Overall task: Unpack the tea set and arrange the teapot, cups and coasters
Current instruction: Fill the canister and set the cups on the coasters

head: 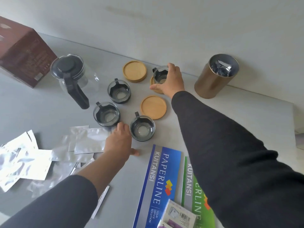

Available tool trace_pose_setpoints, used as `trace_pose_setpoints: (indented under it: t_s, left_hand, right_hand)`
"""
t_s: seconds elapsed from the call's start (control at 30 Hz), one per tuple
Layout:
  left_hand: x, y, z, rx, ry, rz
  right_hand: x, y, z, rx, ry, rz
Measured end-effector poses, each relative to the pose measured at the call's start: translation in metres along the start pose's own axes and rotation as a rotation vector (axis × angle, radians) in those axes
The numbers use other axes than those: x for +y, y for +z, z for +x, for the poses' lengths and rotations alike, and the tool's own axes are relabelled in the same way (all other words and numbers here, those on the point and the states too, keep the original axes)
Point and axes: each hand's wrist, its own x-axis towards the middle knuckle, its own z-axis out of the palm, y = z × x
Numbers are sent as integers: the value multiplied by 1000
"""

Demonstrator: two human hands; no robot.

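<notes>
A glass teapot (72,74) with a black lid and handle stands at the left of the grey table (230,109). Three glass cups in dark holders (118,91), (106,114), (142,128) stand in front of it. My right hand (171,79) grips a fourth cup (160,75) from above, over a wooden coaster (153,83) that is mostly hidden beneath it. Two more coasters (134,71), (153,107) lie bare. My left hand (120,142) rests on the table with relaxed fingers, just left of the nearest cup, holding nothing.
A brown cardboard box (23,51) stands at the far left. An open gold tin (215,76) holding foil packets stands at the right. Loose foil pouches (32,158) lie at the near left. Blue (158,186) and green (195,195) receipt books lie near me.
</notes>
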Motion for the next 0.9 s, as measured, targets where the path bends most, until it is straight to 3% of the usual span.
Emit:
trace_pose_setpoints:
  t_s: [0.23, 0.33, 0.43, 0.57, 0.9]
  left_hand:
    - [-1, 3, 0, 16, 4, 19]
    - [-2, 2, -1, 18, 11, 11]
    - [-4, 2, -2, 32, 22, 7]
    - [-8, 2, -3, 57, 40, -30]
    - [-20, 9, -10, 115, 69, -167]
  right_hand:
    - [8, -1, -3, 7, -22, -75]
    - [8, -3, -21, 119, -106, -148]
    - [4, 4, -60, 237, -244, -26]
    - [3, 26, -122, 142, -396, -18]
    - [4, 62, -170, 31, -374, -6]
